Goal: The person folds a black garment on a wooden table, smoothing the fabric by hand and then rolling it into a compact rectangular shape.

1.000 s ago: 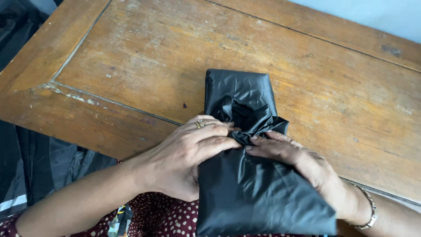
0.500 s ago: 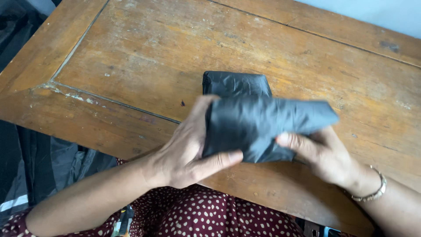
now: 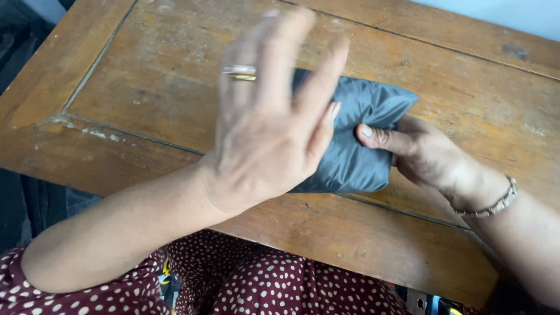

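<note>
Left hand [image 3: 274, 116] lifted off, fingers spread, blurred, hiding folded black bag [image 3: 356, 140]; right hand [image 3: 420, 154] pinches bag edge.

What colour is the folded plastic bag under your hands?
Dark grey-black, slightly glossy; the folded plastic bag shows best in the head view, on the wooden table.

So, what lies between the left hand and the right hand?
In the head view, the folded grey bag lies between the left hand and right hand, on the wooden table.

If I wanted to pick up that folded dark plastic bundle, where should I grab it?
Probably the bundle's free near edge, coming from the table's front side: the right hand already pinches its right end, the left hand spreads open over its left part.
</note>
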